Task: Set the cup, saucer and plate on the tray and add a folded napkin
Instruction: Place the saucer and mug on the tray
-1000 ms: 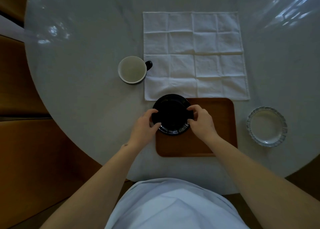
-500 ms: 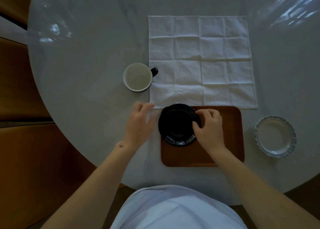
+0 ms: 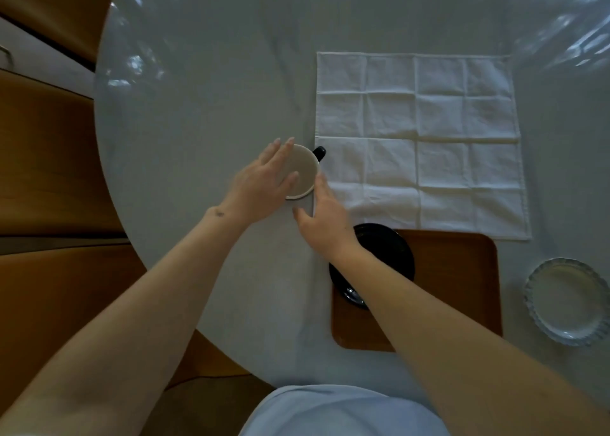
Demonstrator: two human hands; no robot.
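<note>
A cup (image 3: 305, 171) with a pale inside and a black handle stands on the round table, just left of the napkin. My left hand (image 3: 264, 181) lies over the cup's left side with fingers spread. My right hand (image 3: 323, 214) is at the cup's near right side, fingers apart, not clearly gripping. The black saucer (image 3: 389, 254) rests on the far left corner of the wooden tray (image 3: 455, 287), partly hidden by my right forearm. A white napkin (image 3: 419, 142) lies unfolded and flat beyond the tray. The pale fluted plate (image 3: 567, 300) sits on the table right of the tray.
The round grey table (image 3: 198, 105) curves away at the left, with wooden floor and furniture beyond its edge. My light-clothed torso is at the table's near edge.
Both hands have let go of the saucer, which stays on the tray, and have moved up and left to the cup. The camera view has shifted left.
</note>
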